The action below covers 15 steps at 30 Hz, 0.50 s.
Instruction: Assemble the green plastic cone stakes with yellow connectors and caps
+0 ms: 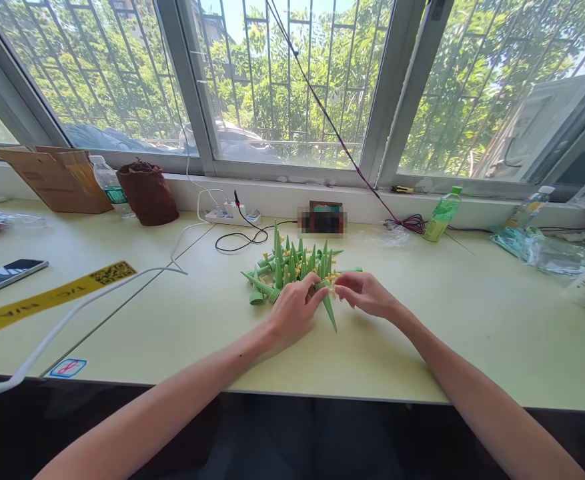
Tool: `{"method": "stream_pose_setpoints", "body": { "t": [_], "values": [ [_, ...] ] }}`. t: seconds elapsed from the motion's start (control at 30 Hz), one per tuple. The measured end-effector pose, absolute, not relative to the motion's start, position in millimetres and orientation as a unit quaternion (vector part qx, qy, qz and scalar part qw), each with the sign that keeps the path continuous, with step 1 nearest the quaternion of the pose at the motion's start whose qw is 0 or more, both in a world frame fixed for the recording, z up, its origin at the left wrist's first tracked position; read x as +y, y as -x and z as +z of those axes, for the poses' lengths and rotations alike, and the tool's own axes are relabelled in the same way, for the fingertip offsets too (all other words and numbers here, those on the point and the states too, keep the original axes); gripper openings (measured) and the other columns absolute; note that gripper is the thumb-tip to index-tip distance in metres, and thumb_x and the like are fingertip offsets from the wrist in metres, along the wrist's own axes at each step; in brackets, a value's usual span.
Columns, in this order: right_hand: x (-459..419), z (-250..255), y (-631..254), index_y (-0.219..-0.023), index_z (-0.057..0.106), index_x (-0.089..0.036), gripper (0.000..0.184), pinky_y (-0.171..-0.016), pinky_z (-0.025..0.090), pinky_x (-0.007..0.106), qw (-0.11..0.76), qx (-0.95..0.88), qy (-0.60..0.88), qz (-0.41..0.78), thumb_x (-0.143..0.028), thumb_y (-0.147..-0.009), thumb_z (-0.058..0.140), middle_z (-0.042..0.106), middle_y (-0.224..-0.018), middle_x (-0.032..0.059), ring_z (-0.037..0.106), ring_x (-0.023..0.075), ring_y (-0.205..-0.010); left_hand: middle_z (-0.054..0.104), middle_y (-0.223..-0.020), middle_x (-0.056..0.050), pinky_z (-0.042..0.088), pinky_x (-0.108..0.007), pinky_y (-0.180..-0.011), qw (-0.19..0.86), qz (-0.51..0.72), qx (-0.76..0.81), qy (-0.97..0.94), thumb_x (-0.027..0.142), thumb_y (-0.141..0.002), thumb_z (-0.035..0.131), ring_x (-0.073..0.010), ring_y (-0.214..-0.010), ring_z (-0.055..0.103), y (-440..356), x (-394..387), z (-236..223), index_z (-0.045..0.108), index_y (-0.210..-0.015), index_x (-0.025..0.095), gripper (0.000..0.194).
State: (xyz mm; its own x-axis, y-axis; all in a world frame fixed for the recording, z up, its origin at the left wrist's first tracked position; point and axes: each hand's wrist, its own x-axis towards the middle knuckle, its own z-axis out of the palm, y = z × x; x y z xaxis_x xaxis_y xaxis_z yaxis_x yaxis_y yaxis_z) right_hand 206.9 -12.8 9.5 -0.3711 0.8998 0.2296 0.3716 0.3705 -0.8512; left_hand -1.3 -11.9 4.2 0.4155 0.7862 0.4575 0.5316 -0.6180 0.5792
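Note:
In the head view, my left hand [295, 303] is closed on a green pointed cone [330, 315], with the tip hanging down toward the table's front edge. Close on its right, my right hand [369, 295] has thumb and fingertips pinched at a small pale yellow piece [332, 291] by the cone's wide end. Whether that piece is joined to the cone is too small to tell. Just behind both hands is a cluster of green cones [278, 263], some upright and some lying down, with small yellow bits among them. My left hand hides part of this cluster.
The pale table [472, 333] runs along a window. Behind the cones lie a black cable [242, 247], a power strip [232, 217] and a blurred box [322, 220]. A green bottle [442, 215] stands at the back right. At left are a phone [7, 277] and a white cable [87, 300].

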Motion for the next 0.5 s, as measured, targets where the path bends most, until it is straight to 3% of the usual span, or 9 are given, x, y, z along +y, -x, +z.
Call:
{"method": "stream_pose_setpoints", "body": {
  "t": [0.1,0.23,0.4,0.5],
  "values": [
    [-13.8,9.5,-207.0,-0.092,0.063,-0.017,0.033,-0.052,0.043,0.024,0.363,-0.747,0.416,0.369,-0.049,-0.084,0.063,0.060,-0.072,0.0011,0.050,0.0104,-0.054,0.056,-0.063,0.004,0.030,-0.024,-0.056,0.175,0.365,0.401,-0.822,0.040,-0.095,0.047,-0.0116,-0.052,0.044,1.5,-11.9,4.3,0.054,-0.093,0.020,0.021],
    [-14.7,10.1,-206.3,-0.083,0.063,-0.017,0.033,-0.051,0.041,0.024,0.353,-0.751,0.422,0.365,-0.049,-0.087,0.059,0.059,-0.067,0.0012,0.049,0.0106,-0.054,0.055,-0.062,0.005,0.030,-0.023,-0.056,0.179,0.361,0.394,-0.826,0.040,-0.095,0.047,-0.0110,-0.052,0.043,1.7,-11.6,3.6,0.053,-0.093,0.020,0.021],
    [-12.8,7.4,-204.8,-0.067,0.058,-0.016,0.047,-0.049,0.037,0.024,0.337,-0.760,0.426,0.356,-0.053,-0.094,0.045,0.055,-0.056,0.0004,0.046,0.0100,-0.049,0.055,-0.062,0.005,0.030,-0.023,-0.056,0.180,0.362,0.389,-0.827,0.040,-0.096,0.047,-0.0101,-0.051,0.041,2.2,-11.5,3.1,0.054,-0.093,0.019,0.022],
    [-12.0,5.0,-204.8,-0.071,0.057,-0.016,0.045,-0.051,0.037,0.024,0.350,-0.755,0.422,0.359,-0.052,-0.094,0.044,0.056,-0.060,0.0004,0.045,0.0094,-0.049,0.056,-0.062,0.005,0.030,-0.023,-0.055,0.175,0.364,0.393,-0.826,0.040,-0.095,0.049,-0.0102,-0.051,0.042,2.1,-11.3,3.7,0.054,-0.093,0.019,0.021]
  ]
}}
